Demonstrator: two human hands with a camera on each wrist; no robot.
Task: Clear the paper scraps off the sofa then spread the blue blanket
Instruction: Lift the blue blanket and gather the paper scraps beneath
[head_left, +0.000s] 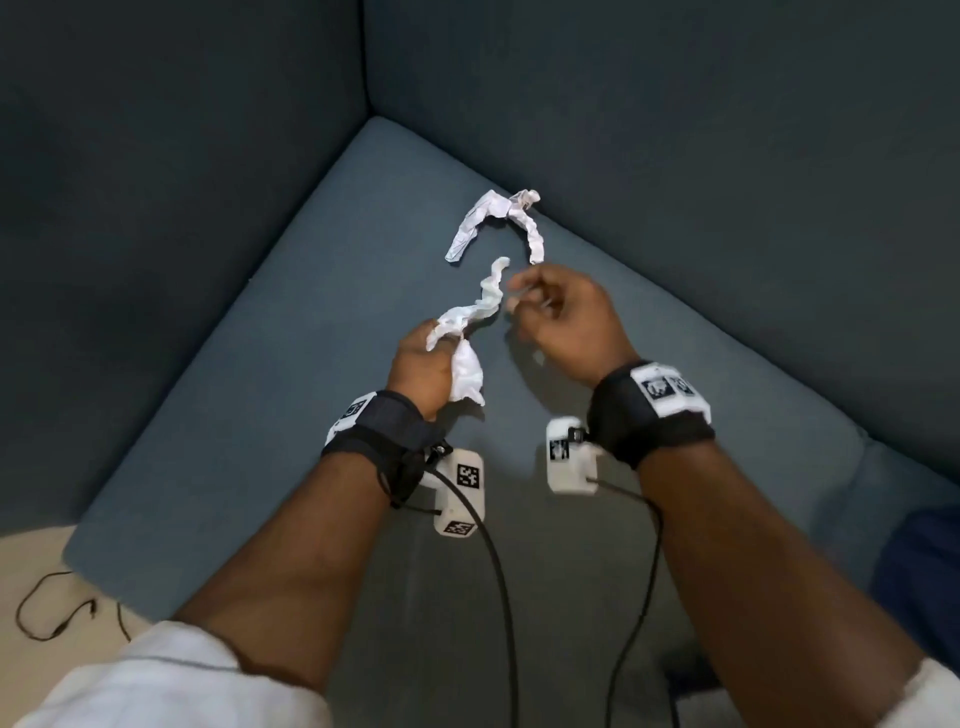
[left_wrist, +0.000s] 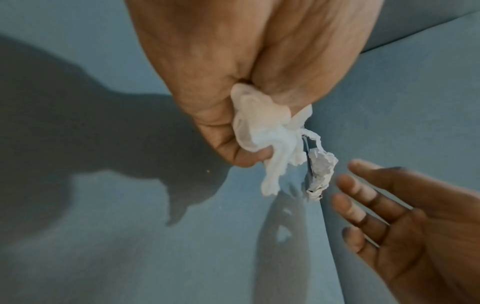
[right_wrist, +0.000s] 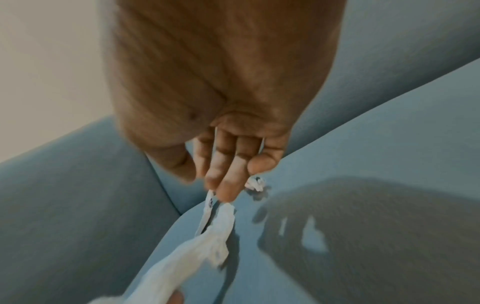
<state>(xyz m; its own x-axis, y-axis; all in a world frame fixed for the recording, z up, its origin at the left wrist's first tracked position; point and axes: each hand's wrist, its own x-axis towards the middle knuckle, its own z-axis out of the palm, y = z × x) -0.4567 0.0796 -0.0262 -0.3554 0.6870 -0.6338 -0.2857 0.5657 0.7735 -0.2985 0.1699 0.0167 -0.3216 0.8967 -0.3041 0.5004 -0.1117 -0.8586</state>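
Note:
My left hand (head_left: 423, 364) (left_wrist: 221, 98) grips a long crumpled white paper scrap (head_left: 470, 317) (left_wrist: 262, 135) (right_wrist: 197, 248) above the sofa seat (head_left: 291, 395). One end of the scrap hangs down by my wrist and the other sticks up towards my right hand (head_left: 558, 312) (left_wrist: 384, 214) (right_wrist: 223, 164). That hand hovers just right of the scrap's tip with fingers loosely extended and holds nothing. A second twisted scrap (head_left: 498, 218) (right_wrist: 255, 184) lies on the seat beyond both hands, near the backrest. A dark blue blanket (head_left: 919, 582) shows at the right edge.
The sofa's backrest (head_left: 675, 130) and side panel (head_left: 156, 208) meet in a corner behind the scraps. Pale floor (head_left: 36, 561) with a thin black cable (head_left: 52, 613) lies at the lower left. Cables run from my wrist cameras along both forearms.

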